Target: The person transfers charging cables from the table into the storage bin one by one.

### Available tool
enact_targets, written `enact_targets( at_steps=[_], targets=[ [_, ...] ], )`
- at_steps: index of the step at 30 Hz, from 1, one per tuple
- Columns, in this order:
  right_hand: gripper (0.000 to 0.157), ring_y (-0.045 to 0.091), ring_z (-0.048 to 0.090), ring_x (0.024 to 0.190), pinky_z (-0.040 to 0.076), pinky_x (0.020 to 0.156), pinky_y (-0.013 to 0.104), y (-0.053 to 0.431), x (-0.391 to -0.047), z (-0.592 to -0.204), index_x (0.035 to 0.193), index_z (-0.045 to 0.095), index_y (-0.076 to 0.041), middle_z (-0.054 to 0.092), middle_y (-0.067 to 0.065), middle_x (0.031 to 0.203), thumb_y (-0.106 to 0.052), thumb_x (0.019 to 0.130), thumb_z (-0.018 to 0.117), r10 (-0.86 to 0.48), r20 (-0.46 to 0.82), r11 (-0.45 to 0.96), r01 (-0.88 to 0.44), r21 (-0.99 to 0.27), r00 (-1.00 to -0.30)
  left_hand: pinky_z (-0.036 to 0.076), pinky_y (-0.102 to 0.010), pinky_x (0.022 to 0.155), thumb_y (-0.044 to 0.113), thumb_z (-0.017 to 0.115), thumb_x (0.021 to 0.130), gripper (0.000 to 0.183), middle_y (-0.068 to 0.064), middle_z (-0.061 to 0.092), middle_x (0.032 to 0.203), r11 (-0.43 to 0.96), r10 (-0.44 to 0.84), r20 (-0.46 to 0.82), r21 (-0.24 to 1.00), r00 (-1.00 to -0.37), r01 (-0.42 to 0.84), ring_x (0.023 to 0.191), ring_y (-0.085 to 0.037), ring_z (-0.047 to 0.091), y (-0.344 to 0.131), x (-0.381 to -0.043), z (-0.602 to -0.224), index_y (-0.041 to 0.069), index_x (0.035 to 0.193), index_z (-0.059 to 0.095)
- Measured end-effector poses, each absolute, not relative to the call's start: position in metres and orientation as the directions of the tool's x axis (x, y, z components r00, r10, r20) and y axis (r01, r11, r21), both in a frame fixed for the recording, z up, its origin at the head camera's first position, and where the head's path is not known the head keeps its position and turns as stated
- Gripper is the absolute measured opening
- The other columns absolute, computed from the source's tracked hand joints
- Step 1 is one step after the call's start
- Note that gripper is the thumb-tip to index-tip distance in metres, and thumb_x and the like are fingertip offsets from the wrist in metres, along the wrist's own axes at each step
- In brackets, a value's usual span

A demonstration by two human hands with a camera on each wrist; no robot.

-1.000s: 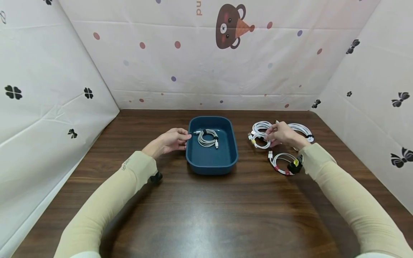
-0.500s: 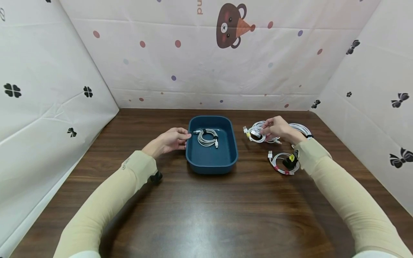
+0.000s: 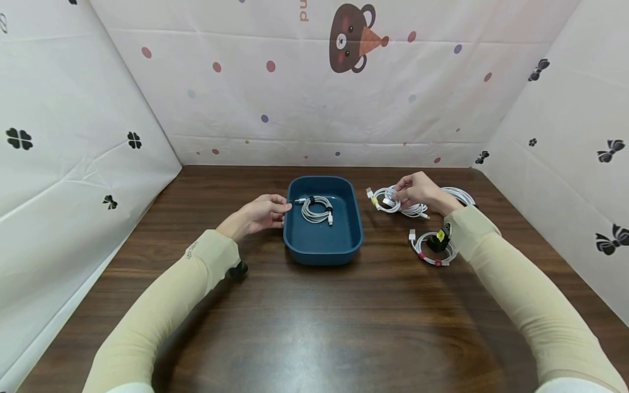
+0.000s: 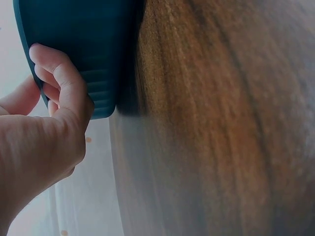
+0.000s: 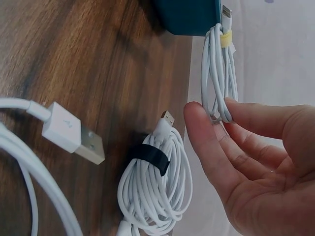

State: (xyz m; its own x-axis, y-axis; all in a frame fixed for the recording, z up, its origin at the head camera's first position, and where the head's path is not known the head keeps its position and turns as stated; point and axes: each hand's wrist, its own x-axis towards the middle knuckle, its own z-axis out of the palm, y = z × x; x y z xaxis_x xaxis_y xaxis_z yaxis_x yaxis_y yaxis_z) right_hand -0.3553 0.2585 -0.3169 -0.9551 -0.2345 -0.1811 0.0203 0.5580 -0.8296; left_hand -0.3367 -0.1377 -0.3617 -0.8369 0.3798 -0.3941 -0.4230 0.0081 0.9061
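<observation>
My left hand (image 3: 260, 214) pinches the left rim of a dark blue tray (image 3: 321, 258), thumb on one side of the wall and fingers on the other in the left wrist view. Inside the tray lies a coiled grey-white cable (image 3: 311, 218) with black ties. My right hand (image 3: 420, 189) holds a coiled white USB cable (image 5: 211, 73) with a yellow tie between thumb and fingertips, raised above the table. Under that hand, another white USB cable (image 5: 155, 189) with a black tie lies on the wood.
A white USB cable (image 3: 419, 252) with red ties lies nearer me, partly behind the black wrist camera (image 3: 437, 243). One more white coil (image 3: 459, 194) sits at the far right. Patterned white sheets (image 3: 236, 109) enclose the back and sides of the brown table (image 3: 295, 322).
My right hand has lifted the yellow-tied cable off the other cable and moved slightly up and left with it. The left hand and tray have stayed in place.
</observation>
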Motion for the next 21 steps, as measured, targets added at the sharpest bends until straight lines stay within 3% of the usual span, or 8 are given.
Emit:
enact_targets(
  at_steps=[11,21],
  targets=[
    [0.026,0.016,0.067,0.060,0.059,0.065,0.033,0.251,-0.356,-0.310,0.109,0.053,0.017,0.067,0.003,0.075,0.002,0.090,0.062,-0.261,-0.155,0.534,-0.008,-0.845,-0.953,0.051,-0.030,0.069,0.011,0.053,0.098,0.008,-0.006,0.055,0.087,0.008,0.384,-0.390,0.908,-0.837,-0.420,0.070,-0.016,0.054,-0.137,-0.337,-0.362,0.009,0.103,0.047],
    [0.024,0.015,0.064,0.060,0.059,0.068,0.038,0.241,-0.360,-0.307,0.107,0.053,0.014,0.067,0.003,0.074,0.002,0.089,0.063,-0.249,-0.175,0.534,0.016,-0.845,-0.952,0.051,-0.030,0.069,0.011,0.054,0.098,0.008,-0.007,0.054,0.088,-0.002,0.386,-0.391,0.905,-0.835,-0.425,0.071,-0.016,0.054,-0.139,-0.338,-0.362,0.009,0.103,0.047]
  ],
)
